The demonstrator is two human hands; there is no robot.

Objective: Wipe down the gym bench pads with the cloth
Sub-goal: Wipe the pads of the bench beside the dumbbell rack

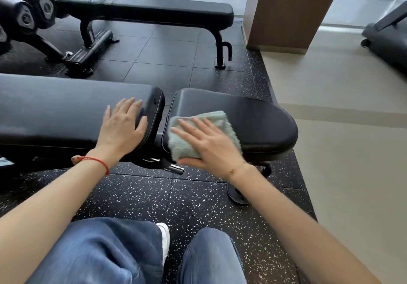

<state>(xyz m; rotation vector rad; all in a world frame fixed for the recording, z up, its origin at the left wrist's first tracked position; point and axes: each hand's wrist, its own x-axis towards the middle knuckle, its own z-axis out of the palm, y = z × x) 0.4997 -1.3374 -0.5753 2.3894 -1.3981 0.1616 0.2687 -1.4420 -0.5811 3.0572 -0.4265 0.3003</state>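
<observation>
A: From the head view, where is the cloth (203, 134)?

B: It lies flat on the left part of the seat pad (259, 120), the shorter pad on the right of the near table. The right hand (209, 145) presses it down with fingers straight and spread, the thumb hooked under its near edge, so the grip is a flat press more than a pinch.

A: Why flat?

B: My guess is that an open palm spreads pressure over the whole cloth, which suits wiping.

A: And the other hand?

B: The left hand (124, 125) rests with fingers spread on the right end of the long back pad (55, 107), holding nothing. It looks like a brace, steadying the person leaning over.

A: Anything else?

B: A second bench (154, 12) stands far behind, dumbbells (33, 8) at far left, both well apart from the hands.
</observation>
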